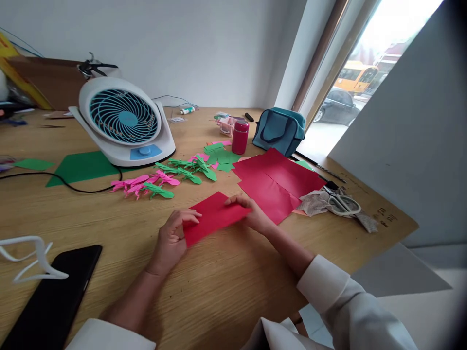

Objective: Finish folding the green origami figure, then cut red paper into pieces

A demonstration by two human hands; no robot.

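Near the centre of the frame, a folded sheet of red paper [215, 216] is held just above the pale wooden worktop [204, 301]; the left hand [174, 233] grips its left end, fingers over the upper face, and the right hand [250, 211] grips its right end. Just beyond the right hand, right of centre, larger red paper sheets [279, 182] lie overlapping. Left of centre are small folded pink paper figures [133, 184] and green paper figures [188, 171], with a white fan with blue blades [126, 116] behind them. A red cylindrical flask [240, 137] and a blue fabric bag [280, 130] stand at upper centre-right; white-handled scissors [344, 204] rest on crumpled paper at right.
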